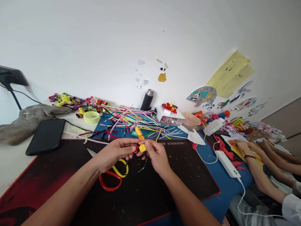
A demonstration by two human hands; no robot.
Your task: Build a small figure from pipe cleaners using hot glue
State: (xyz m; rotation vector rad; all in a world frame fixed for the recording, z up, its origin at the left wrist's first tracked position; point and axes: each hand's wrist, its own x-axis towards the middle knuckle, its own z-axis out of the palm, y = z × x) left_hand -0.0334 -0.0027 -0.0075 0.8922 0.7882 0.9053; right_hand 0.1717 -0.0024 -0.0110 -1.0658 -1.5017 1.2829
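Above the black mat, my left hand (122, 149) is closed, its thumb and fingers pinching a small red piece (136, 148). Close beside it my right hand (156, 155) pinches a round yellow piece (142, 148). Dark strands hang below the fingers. A slim yellow-orange item (139, 133) with a narrow tip points up and away just beyond my fingertips; whether a hand grips it I cannot tell. Scissors (110, 181) with one red and one yellow handle loop lie partly under my left wrist. Behind my hands spreads a pile of colourful pipe cleaners (131, 117).
A phone (45, 136) and a yellow-green tape roll (91, 117) lie left. A black flask (147, 99) and small drawer box (170, 116) stand by the wall. Right are a white power strip (227, 164), its cable, and another person's hands (241, 147) over yellow material.
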